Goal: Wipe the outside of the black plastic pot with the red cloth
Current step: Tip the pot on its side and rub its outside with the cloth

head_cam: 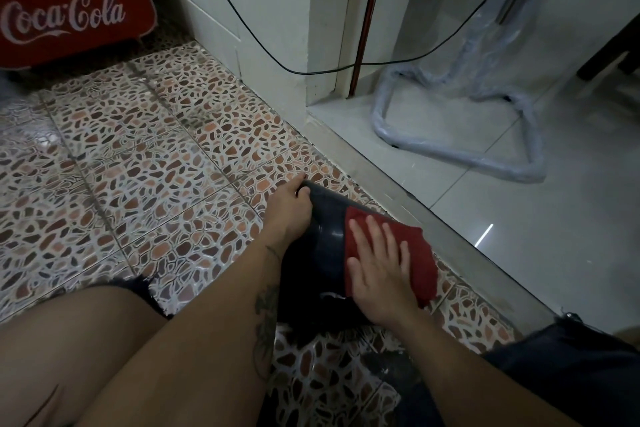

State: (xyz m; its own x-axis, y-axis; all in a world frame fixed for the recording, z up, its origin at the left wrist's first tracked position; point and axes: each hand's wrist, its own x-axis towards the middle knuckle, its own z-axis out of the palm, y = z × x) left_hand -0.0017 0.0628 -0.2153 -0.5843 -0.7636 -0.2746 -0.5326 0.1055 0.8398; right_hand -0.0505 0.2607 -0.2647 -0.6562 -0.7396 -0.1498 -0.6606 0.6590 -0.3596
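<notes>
Right hand point(377, 267) flat on one red cloth point(412, 253); left hand point(289, 210) grips one black pot point(322, 236).

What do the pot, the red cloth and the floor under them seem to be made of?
Pot: likely plastic, dark and glossy, with a soft light streak on its curved side.
Red cloth: woven or microfibre fabric, matte, limp, draping over the pot under the right hand.
Floor: glazed ceramic tile with a pebble pattern; grout lines and reflections show.
</notes>
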